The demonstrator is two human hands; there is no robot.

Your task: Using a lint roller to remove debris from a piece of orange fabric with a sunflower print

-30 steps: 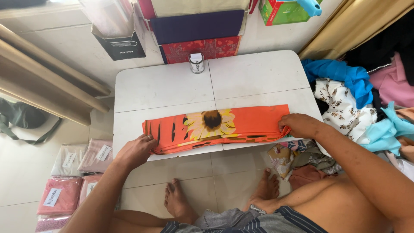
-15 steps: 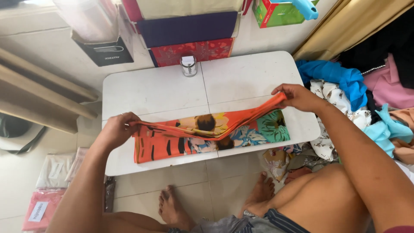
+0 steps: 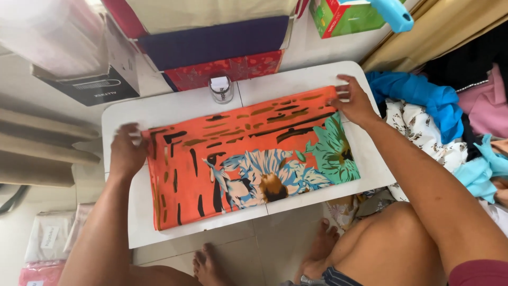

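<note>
An orange cloth [image 3: 233, 159] with black streaks and blue, white and green flowers lies spread flat on a small white table [image 3: 174, 108]. My left hand [image 3: 126, 151] grips its far left corner. My right hand [image 3: 353, 100] pinches its far right corner near the table's right edge. A small clear jar with a white lid [image 3: 220, 89] stands just beyond the cloth's far edge.
Folded fabrics in cream, purple and red [image 3: 217, 42] are stacked behind the table. A green and red box [image 3: 344, 18] sits at the back right. A heap of blue, pink and patterned clothes [image 3: 439, 116] lies to the right. Bagged items [image 3: 47, 243] lie on the floor at left.
The cloth was a narrow folded strip; both hands lifted its top layer and carried it away from me, so it now lies opened out wider on the table.
</note>
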